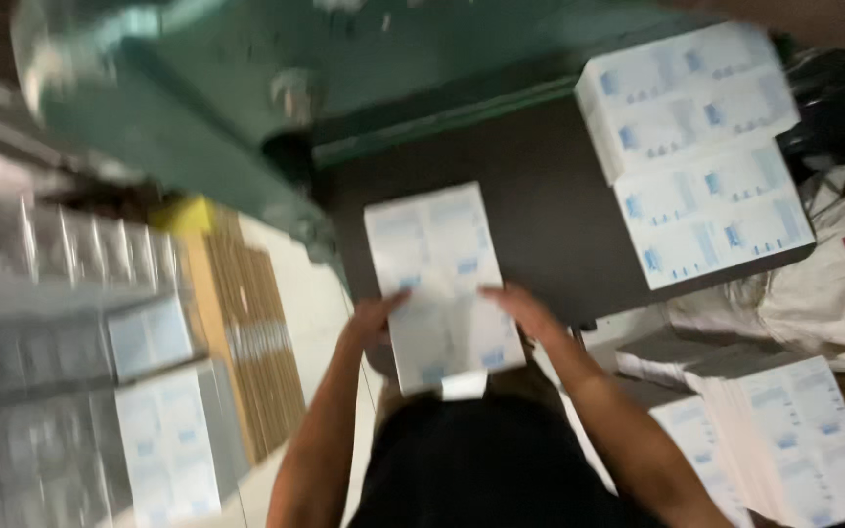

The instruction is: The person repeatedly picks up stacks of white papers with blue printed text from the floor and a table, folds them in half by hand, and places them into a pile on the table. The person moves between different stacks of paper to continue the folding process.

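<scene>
Both hands rest flat on a stack of white printed sheets (442, 284) lying on the dark bench (550, 215). The left hand (376, 315) presses the stack's left edge and the right hand (525, 311) its right edge, fingers spread and laid open on the paper. The stack's long axis runs from near to far, tilted slightly left at the far end. A larger pile of sheets (701, 147) sits far right, another pile (794, 440) near right.
</scene>
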